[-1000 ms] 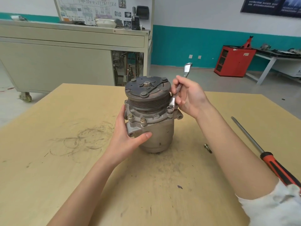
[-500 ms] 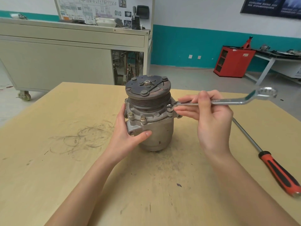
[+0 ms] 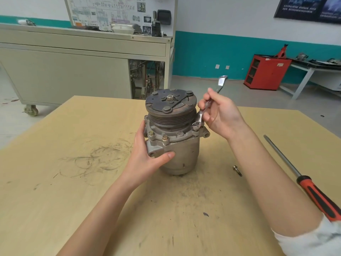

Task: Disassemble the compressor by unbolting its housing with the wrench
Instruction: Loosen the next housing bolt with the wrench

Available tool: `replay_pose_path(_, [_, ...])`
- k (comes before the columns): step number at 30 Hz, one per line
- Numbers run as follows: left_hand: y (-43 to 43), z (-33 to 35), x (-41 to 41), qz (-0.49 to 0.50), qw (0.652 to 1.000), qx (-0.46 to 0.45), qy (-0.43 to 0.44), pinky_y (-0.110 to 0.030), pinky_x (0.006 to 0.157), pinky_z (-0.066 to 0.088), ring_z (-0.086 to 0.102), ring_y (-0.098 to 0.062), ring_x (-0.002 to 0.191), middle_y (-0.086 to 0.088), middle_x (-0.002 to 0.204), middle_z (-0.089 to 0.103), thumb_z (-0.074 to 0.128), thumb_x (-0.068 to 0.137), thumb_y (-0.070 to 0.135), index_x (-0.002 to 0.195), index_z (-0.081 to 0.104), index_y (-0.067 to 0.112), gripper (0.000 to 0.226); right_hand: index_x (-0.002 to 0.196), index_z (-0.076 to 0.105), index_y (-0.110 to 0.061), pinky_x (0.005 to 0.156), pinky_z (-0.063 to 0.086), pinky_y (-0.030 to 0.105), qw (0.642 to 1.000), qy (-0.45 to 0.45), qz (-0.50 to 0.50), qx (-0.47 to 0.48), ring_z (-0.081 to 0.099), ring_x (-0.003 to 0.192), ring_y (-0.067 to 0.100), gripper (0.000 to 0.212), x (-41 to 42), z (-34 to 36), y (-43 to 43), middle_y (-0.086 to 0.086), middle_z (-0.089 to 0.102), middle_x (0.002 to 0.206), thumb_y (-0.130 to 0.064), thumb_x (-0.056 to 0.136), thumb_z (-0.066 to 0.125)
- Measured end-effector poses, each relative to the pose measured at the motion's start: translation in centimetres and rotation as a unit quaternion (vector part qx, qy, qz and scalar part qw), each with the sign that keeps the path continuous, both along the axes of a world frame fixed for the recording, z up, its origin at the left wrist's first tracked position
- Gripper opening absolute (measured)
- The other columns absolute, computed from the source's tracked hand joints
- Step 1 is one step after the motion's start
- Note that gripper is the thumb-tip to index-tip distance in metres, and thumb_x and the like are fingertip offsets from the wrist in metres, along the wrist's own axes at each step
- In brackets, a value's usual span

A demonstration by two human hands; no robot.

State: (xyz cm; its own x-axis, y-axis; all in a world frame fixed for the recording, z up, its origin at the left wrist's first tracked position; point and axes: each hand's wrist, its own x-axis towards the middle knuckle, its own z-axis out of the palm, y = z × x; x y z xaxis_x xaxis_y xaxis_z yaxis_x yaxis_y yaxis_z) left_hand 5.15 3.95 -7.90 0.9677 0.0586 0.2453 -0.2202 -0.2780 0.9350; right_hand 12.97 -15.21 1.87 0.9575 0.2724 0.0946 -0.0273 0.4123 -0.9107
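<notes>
Two grips: left fingers [image 3: 141, 128] around compressor [image 3: 181, 150], right fingers [image 3: 207, 118] tight around wrench [image 3: 199, 115] on bolt [image 3: 195, 125].

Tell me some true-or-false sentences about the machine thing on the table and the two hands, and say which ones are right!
1. The left hand grips the compressor. True.
2. The wrench lies flat on the table. False: the right hand holds it, its end on a housing bolt.
3. The screwdriver has a blue handle. False: it is red and black.
4. A loose bolt lies on the table, right of the compressor. True.
5. The compressor lies on its side. False: it stands upright, pulley on top.
</notes>
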Motion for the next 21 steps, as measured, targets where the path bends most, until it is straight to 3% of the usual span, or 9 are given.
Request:
replay_pose_path(4, [0.1, 0.0, -0.1, -0.002, 1.000, -0.001, 0.000, -0.040, 0.117, 0.031, 0.033, -0.006, 0.140, 0.013, 0.156, 0.024, 0.084, 0.067, 0.043, 0.155, 0.004, 0.029, 0.119, 0.071, 0.044, -0.015, 0.035, 0.035, 0.018, 0.996, -0.029, -0.059, 0.058, 0.048, 0.037, 0.014, 0.036, -1.2, 0.9, -0.4, 0.004, 0.059, 0.055, -0.026, 0.103, 0.033])
replay_pose_path(8, [0.0, 0.0, 0.0, 0.000, 1.000, -0.003, 0.000, -0.039, 0.117, 0.032, 0.035, -0.004, 0.139, 0.013, 0.156, 0.025, 0.078, 0.065, 0.041, 0.155, 0.006, 0.029, 0.116, 0.076, 0.045, -0.012, 0.045, 0.047, 0.020, 0.978, -0.135, -0.158, 0.009, 0.061, 0.049, 0.020, 0.033, -4.9, 0.3, -0.7, 0.007, 0.066, 0.065, -0.028, 0.103, 0.034])
replay_pose_path(16, [0.0, 0.0, 0.0, -0.001, 1.000, -0.008, 0.001, -0.039, 0.117, 0.032, 0.035, -0.003, 0.139, 0.014, 0.156, 0.025, 0.079, 0.065, 0.041, 0.156, 0.005, 0.028, 0.118, 0.086, 0.044, -0.014, 0.066, 0.057, 0.030, 0.942, -0.225, -0.250, -0.020, 0.071, 0.076, 0.028, 0.019, -9.0, -3.4, 0.2, 0.009, 0.071, 0.088, -0.022, 0.101, 0.035])
replay_pose_path(19, [0.0, -0.1, 0.0, 0.000, 1.000, -0.005, 0.003, -0.038, 0.116, 0.032, 0.035, -0.001, 0.138, 0.015, 0.156, 0.025, 0.079, 0.065, 0.042, 0.156, 0.004, 0.029, 0.118, 0.086, 0.045, -0.016, 0.066, 0.057, 0.031, 0.937, -0.244, -0.251, -0.004, 0.071, 0.075, 0.030, 0.017, -8.7, -4.1, 0.2, 0.009, 0.071, 0.087, -0.024, 0.098, 0.036])
replay_pose_path(21, [0.0, -0.1, 0.1, 0.000, 1.000, -0.005, 0.003, -0.040, 0.117, 0.032, 0.034, -0.004, 0.140, 0.013, 0.157, 0.025, 0.079, 0.065, 0.042, 0.156, 0.004, 0.030, 0.118, 0.086, 0.044, -0.013, 0.057, 0.056, 0.029, 0.945, -0.229, -0.235, 0.005, 0.070, 0.065, 0.028, 0.020, -7.4, -3.8, -0.2, 0.008, 0.070, 0.081, -0.025, 0.099, 0.035])
